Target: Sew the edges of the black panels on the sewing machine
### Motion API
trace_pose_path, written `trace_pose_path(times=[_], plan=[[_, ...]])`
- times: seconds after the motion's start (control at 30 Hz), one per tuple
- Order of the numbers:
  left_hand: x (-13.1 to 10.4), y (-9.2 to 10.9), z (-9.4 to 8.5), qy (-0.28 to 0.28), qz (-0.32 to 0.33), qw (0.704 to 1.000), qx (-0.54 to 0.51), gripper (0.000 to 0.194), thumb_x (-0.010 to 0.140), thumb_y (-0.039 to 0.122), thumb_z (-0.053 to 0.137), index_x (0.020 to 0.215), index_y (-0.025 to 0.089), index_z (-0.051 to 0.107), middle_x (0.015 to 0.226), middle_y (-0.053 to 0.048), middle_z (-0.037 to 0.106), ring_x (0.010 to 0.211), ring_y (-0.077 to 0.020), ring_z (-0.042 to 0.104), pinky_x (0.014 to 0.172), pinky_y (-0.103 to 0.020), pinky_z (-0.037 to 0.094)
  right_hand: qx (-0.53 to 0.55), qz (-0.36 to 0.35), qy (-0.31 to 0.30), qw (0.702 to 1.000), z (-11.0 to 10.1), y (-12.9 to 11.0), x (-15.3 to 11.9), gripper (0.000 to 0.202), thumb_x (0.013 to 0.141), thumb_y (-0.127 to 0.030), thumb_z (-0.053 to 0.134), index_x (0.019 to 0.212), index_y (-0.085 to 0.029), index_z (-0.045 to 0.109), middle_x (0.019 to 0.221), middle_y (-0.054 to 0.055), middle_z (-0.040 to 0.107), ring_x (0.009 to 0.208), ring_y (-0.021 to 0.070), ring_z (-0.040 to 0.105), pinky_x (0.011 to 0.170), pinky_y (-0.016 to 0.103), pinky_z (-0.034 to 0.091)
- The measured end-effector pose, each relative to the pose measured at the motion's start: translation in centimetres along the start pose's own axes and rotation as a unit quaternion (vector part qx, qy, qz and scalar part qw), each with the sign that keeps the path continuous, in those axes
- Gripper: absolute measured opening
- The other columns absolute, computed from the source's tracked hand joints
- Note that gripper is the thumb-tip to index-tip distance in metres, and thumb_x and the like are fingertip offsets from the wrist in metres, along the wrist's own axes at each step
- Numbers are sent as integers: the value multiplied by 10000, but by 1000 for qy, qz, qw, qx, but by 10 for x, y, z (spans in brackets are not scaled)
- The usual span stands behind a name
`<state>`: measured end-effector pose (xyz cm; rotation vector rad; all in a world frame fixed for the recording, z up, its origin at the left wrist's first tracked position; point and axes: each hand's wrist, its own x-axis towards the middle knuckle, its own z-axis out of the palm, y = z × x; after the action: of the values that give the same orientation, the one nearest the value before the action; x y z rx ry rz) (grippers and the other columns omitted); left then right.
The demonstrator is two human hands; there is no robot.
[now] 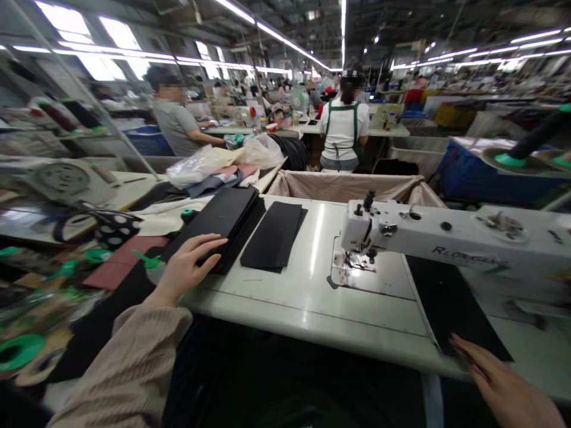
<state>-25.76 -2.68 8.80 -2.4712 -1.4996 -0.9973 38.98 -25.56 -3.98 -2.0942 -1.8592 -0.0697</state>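
Observation:
My left hand (190, 267) rests at the near side of a thick stack of black panels (225, 211), its fingers stretched out and slightly apart. Right beside that stack, a smaller pile of black panels (272, 235) lies on the pale sewing table (307, 297). My right hand (504, 380) is at the front edge of another black panel (450, 303), fingers extended with the tips at its near corner. A narrow dark line shows between those fingers; I cannot tell what it is. The panel lies partly under the arm of a white sewing machine (446, 232).
A cloth-lined bin (348, 184) stands behind the table. Fabric pieces and plastic bags (200, 166) are heaped at the back left. Green spools and scraps (22, 351) crowd the left. Thread cones (513, 156) stand at the right. Two co-workers (341, 131) are at tables ahead.

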Motion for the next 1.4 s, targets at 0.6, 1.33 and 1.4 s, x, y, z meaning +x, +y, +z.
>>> trace_pose_path(times=[0.6,1.33,1.4], plan=[[19,251,170,-261,257,872,-325,468,1030,305,397,1493,253,359,1510,-50,448,1402,-179,402,1163,-353,366,263,-231,-219,911,-47,-219,24,231,833,-150,621,1040,-241,672,909,-12,725,788,161,657,713,257,462],[12,189,184,-200,124,971,-42,513,969,426,504,1446,245,452,1377,-106,527,1308,-302,456,1106,-489,380,-98,-111,-59,987,45,-196,139,534,943,-247,449,1474,-296,429,1500,15,481,864,187,703,669,301,558],[28,190,195,-208,156,963,-68,514,977,410,491,1453,223,436,1488,-91,446,1404,-282,363,1171,-475,303,-89,-111,-51,988,46,-197,141,547,948,-238,446,1488,-317,401,1487,-2,496,881,175,701,665,285,554]])
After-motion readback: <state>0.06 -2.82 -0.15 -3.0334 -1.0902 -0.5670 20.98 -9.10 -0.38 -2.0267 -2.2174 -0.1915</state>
